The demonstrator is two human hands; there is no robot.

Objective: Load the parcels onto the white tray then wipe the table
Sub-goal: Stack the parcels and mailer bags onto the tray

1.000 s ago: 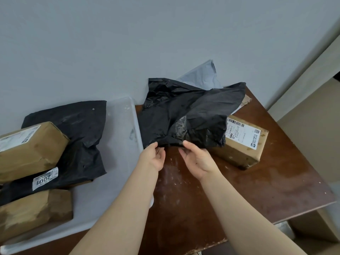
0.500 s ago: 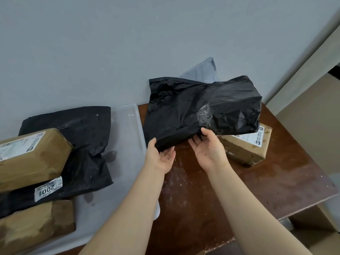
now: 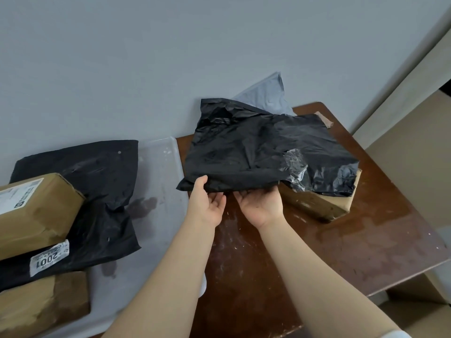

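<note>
Black parcel [image 3: 263, 147], crumpled glossy plastic, near edge gripped by left hand [image 3: 207, 206] and right hand [image 3: 261, 207]

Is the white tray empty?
No, the white tray has a black bag and brown boxes lying on it.

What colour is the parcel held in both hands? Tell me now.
Black, glossy plastic parcel; the head view shows it.

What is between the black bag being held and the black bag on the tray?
Only a bare strip of white tray, with dark stains, separates the held bag from the tray's bag, per the head view.
</note>
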